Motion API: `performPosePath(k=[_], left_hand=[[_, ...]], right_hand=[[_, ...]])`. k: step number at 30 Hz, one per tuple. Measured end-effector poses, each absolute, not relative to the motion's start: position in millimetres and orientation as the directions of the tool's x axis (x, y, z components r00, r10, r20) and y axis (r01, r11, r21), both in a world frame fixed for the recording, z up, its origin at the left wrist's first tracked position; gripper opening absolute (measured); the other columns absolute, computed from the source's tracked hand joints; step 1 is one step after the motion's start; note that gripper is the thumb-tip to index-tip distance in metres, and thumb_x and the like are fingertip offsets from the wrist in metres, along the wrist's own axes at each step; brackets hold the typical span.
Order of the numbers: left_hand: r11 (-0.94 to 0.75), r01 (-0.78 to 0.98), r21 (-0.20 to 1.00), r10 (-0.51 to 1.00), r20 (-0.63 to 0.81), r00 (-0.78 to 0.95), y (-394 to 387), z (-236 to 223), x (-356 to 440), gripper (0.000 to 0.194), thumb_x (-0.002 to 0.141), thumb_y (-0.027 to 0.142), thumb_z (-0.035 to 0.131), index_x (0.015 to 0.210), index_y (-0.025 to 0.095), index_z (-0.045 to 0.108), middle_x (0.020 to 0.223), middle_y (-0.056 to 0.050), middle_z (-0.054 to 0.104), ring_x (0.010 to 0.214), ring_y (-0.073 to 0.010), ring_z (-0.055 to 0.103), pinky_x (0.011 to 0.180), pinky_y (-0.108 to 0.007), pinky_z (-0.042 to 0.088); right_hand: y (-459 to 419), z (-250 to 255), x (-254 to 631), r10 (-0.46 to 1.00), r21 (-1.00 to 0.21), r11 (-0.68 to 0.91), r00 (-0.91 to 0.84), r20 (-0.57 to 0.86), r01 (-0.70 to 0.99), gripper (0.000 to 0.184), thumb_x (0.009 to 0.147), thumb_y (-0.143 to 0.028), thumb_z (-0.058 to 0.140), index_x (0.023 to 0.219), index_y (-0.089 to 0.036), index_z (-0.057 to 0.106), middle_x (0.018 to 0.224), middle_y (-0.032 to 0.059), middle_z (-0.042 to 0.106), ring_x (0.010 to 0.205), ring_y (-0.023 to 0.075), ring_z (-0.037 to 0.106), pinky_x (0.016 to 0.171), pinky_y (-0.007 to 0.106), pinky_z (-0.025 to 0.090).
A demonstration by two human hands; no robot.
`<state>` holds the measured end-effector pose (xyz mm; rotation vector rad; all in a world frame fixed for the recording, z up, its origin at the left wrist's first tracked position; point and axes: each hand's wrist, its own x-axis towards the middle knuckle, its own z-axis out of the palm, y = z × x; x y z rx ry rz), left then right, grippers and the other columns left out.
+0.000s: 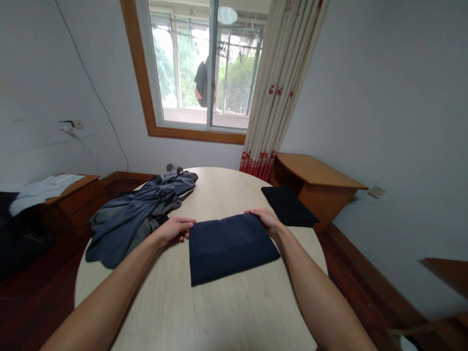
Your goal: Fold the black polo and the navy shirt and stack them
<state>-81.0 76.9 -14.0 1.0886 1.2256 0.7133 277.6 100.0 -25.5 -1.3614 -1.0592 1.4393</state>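
A folded dark navy garment point(232, 251) lies as a flat rectangle on the round table point(204, 317); its exact kind does not show. My left hand point(175, 229) pinches its far left corner between thumb and fingers. At the far right corner, my right hand point(266, 220) grips the edge, with some fingers hidden behind the cloth. Left of my left hand is a loose heap of grey-blue clothes point(142, 214). A folded black garment point(290, 206) rests near the table's right edge, beyond my right hand.
A wooden desk point(318, 175) stands behind the table on the right, beside a long curtain point(280, 92). A low wooden cabinet point(82, 200) with white papers or cloth point(47, 190) on it is at the left. The window point(204, 73) lies straight ahead.
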Motion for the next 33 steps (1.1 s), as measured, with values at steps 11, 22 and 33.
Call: performPosePath(k=[11, 22, 33], left_hand=[[0.264, -0.043, 0.964, 0.958, -0.257, 0.131, 82.2, -27.0, -73.8, 0.040, 0.058, 0.015, 0.083, 0.096, 0.009, 0.075, 0.065, -0.004, 0.065, 0.049, -0.0072, 0.048, 0.044, -0.019, 0.032], [0.225, -0.097, 0.969, 0.974, -0.221, 0.057, 85.0, -22.6, -71.6, 0.048, 0.043, 0.023, 0.085, 0.089, 0.009, 0.077, 0.053, 0.000, 0.057, 0.045, -0.0066, 0.039, 0.046, -0.020, 0.022], [0.102, 0.054, 0.993, 0.995, -0.102, -0.001, 86.3, -24.1, -74.4, 0.053, 0.037, 0.038, 0.089, 0.079, 0.007, 0.078, 0.052, -0.002, 0.058, 0.046, -0.0072, 0.039, 0.049, -0.023, 0.027]], right_hand=[[103.7, -27.3, 284.5, 0.970, -0.968, -0.240, -0.062, -0.235, -0.076, 0.018, 0.081, -0.010, 0.064, 0.095, -0.013, 0.076, 0.065, 0.0013, 0.070, 0.045, 0.0072, 0.051, 0.040, 0.016, 0.038], [105.2, -22.8, 281.7, 0.979, -0.961, -0.192, 0.033, -0.202, -0.197, 0.017, 0.075, -0.001, 0.070, 0.088, -0.011, 0.075, 0.071, 0.0072, 0.076, 0.061, 0.0143, 0.069, 0.060, 0.023, 0.057], [112.6, -30.8, 279.3, 0.974, -0.989, -0.144, 0.170, -0.149, -0.039, 0.018, 0.068, -0.002, 0.073, 0.081, -0.013, 0.077, 0.065, 0.0046, 0.074, 0.054, 0.0130, 0.065, 0.052, 0.020, 0.052]])
